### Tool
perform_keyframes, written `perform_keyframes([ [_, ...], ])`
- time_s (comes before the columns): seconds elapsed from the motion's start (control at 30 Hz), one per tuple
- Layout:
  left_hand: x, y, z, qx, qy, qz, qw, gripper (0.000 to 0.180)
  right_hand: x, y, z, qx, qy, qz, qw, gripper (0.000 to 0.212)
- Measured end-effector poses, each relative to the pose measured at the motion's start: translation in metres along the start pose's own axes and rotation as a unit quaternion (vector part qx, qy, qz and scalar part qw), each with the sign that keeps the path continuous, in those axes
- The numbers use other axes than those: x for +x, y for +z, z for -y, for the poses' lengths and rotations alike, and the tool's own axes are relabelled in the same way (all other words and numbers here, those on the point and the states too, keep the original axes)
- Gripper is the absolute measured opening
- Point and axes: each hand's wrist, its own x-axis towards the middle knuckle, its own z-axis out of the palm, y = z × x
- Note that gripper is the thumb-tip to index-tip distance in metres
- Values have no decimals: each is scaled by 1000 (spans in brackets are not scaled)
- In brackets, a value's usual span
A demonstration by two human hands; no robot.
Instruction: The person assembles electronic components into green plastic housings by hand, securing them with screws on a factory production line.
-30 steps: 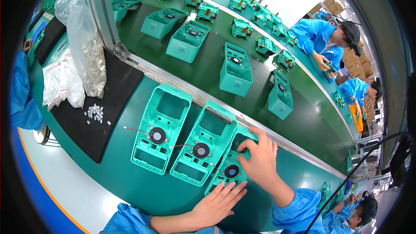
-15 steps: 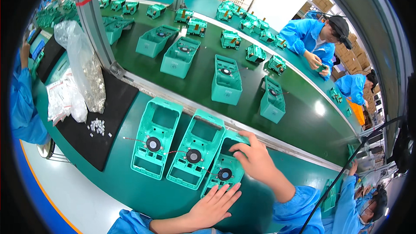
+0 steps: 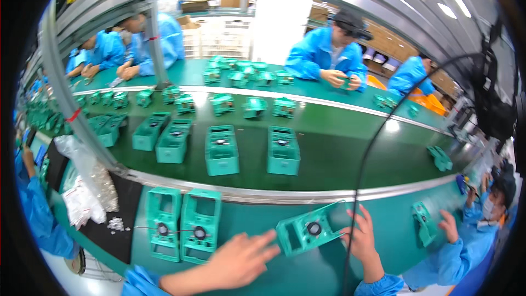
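Observation:
A green plastic housing [image 3: 298, 234] with a round black speaker [image 3: 314, 228] lies slanted between my hands above the bench. My left hand [image 3: 241, 260] is open and blurred, its outstretched fingertips at the housing's left end. At the other end, my right hand [image 3: 362, 238] has its thumb and curved fingers about the edge; a black cable partly crosses it. Two similar housings stand side by side to the left, a farther one [image 3: 156, 200] and a nearer one [image 3: 192, 208], each with a speaker and thin wires.
Beyond the metal rail [image 3: 263, 195], a green belt [image 3: 345, 159] carries deep green housings [image 3: 222, 159] and smaller assemblies. Bags of small parts [image 3: 85, 197] lie on a black mat [image 3: 123, 208]. A black cable [image 3: 364, 159] hangs in front. A co-worker [image 3: 466, 252] reaches toward another housing [image 3: 423, 223] at right.
One housing has left the row of three, moving right and turning between my hands. Both hands have shifted with it. The view has swung upward and to the right.

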Motion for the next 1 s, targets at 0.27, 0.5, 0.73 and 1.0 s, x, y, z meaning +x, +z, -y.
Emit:
perform_keyframes([
  [0.27, 219, 57, 82, 126, -235, -22, 964, 58, -141, -53, -131, -232, 335, -231, 884, 13],
  [0.5, 234, 75, 101, 102, -339, -90, 931, 45, -155, -74, -159, -416, 377, -249, 789, 13],
  [0.73, 165, 23, 58, 36, -268, -19, 962, 38, -114, -77, -98, -281, 570, -139, 759, 49],
  [1.0, 24, -7, -11, 160, 271, -8, 949, 11, 62, -65, 97, 161, 49, 122, 978, 47],
])
